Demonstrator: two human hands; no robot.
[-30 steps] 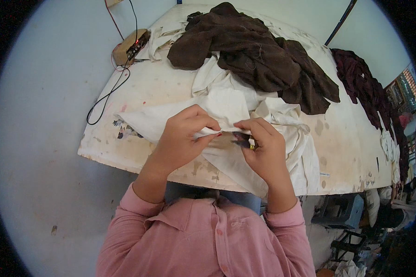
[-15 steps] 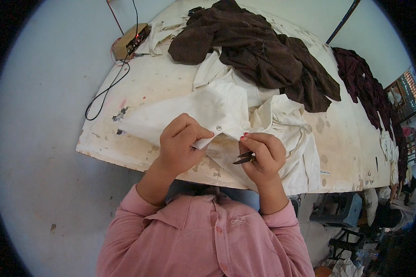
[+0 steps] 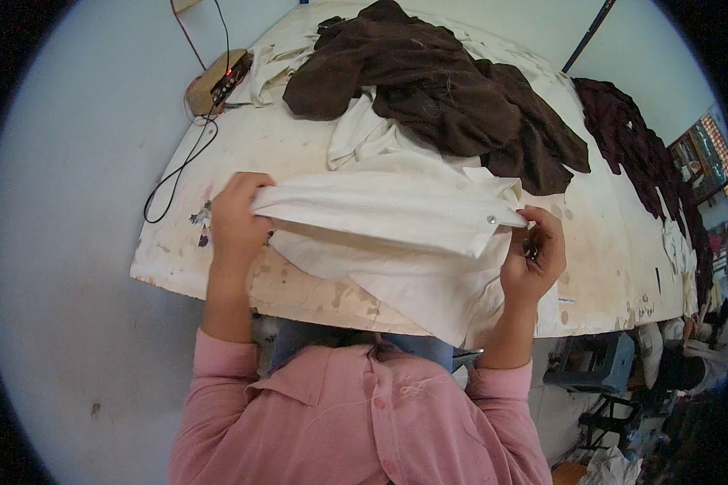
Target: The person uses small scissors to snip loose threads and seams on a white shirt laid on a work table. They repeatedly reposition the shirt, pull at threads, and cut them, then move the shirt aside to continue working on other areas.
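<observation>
A white garment (image 3: 380, 206) is stretched sideways between my two hands, just above the near part of the table. My left hand (image 3: 241, 214) is closed on its left end. My right hand (image 3: 535, 255) pinches the other end by finger and thumb, close to a shiny round button (image 3: 493, 219). Tucked in the right palm is a pair of thread snips (image 3: 531, 246), mostly hidden by the fingers. Below the taut strip, more of the cloth hangs loose toward the table's front edge.
The stained, pale table (image 3: 332, 299) bears a heap of dark brown cloth (image 3: 437, 89) at the back and dark maroon cloth (image 3: 623, 129) at the right. A small box with a red light (image 3: 221, 85) and a black cable (image 3: 174, 178) lie at the left. A person (image 3: 708, 356) sits far right.
My hands have moved apart, left hand leftward and right hand rightward, pulling the garment into a long strip. The button has shifted right with the right hand. The snips now show less.
</observation>
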